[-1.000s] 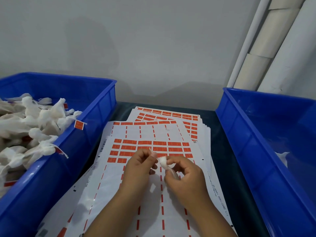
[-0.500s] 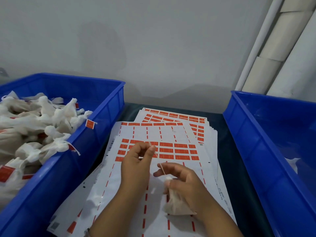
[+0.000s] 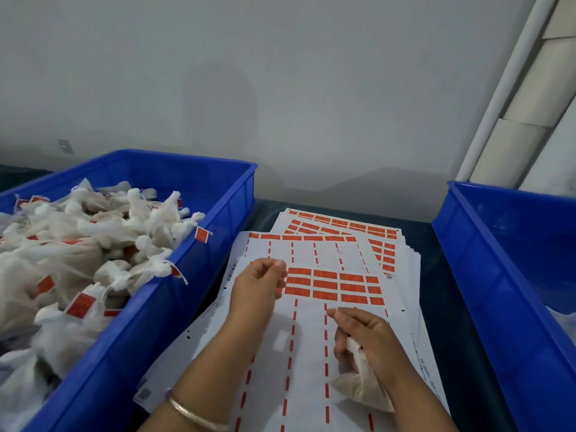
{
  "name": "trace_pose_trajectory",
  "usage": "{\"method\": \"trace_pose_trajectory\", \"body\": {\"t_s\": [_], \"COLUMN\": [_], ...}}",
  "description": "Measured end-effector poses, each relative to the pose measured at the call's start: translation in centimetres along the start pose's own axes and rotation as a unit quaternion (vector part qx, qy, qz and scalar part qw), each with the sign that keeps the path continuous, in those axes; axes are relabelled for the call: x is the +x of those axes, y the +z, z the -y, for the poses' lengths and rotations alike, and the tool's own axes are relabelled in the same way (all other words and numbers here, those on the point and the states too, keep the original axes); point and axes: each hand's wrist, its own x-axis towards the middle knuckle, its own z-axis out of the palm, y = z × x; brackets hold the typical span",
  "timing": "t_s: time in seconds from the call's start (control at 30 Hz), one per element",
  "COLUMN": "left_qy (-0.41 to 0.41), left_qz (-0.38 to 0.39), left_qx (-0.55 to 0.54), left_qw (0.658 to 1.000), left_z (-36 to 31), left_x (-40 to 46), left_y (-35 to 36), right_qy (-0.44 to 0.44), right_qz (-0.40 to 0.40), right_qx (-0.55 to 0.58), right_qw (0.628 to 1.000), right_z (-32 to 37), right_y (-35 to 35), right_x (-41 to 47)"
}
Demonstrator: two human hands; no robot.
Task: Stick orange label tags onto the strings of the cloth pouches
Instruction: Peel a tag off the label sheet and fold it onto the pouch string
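Observation:
My right hand (image 3: 367,338) grips a small white cloth pouch (image 3: 361,388) against its palm and pinches the pouch's thin string between thumb and forefinger. My left hand (image 3: 260,285) is up and to the left, fingertips pinched together as if on the string's far end; the string is too thin to see clearly. That hand lies over the left edge of a block of orange label tags (image 3: 330,285) on the top white label sheet (image 3: 308,353). The pouch hangs low over the sheet.
A blue bin (image 3: 199,260) on the left holds several white pouches with orange tags (image 3: 81,304). Another blue bin (image 3: 498,275) stands on the right, mostly bare inside. More label sheets (image 3: 343,226) fan out behind, on a dark table. A grey wall is close behind.
My hands have drawn apart: the left went up and left over the labels, the right came down and right with the pouch. The camera has turned left.

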Motion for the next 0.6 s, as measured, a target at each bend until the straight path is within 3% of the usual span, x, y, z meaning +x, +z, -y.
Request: {"method": "trace_pose_trajectory", "body": {"t_s": [0.07,0.17,0.27,0.4,0.6], "left_qy": [0.035,0.088,0.123,0.130,0.145], "left_qz": [-0.001,-0.003,0.038,0.092,0.101], "left_qx": [0.171,0.365,0.418,0.531,0.545], "left_qw": [0.985,0.927,0.899,0.832,0.819], "left_z": [0.2,2.1,3.9,4.9,5.6], "left_x": [1.2,2.1,2.3,2.7,3.1], "left_y": [-1.9,-4.0,-4.6,-4.7,-4.3], "right_qy": [0.003,0.004,0.010,0.010,0.014], "right_qz": [0.000,0.002,0.001,-0.004,-0.007], "right_qx": [0.007,-0.010,-0.013,-0.012,-0.020], "right_qw": [1.000,1.000,1.000,1.000,1.000], "right_z": [0.0,0.0,0.1,0.0,0.0], "right_y": [0.0,0.1,0.1,0.1,0.1], "right_x": [0.1,0.1,0.0,0.0,0.1]}}
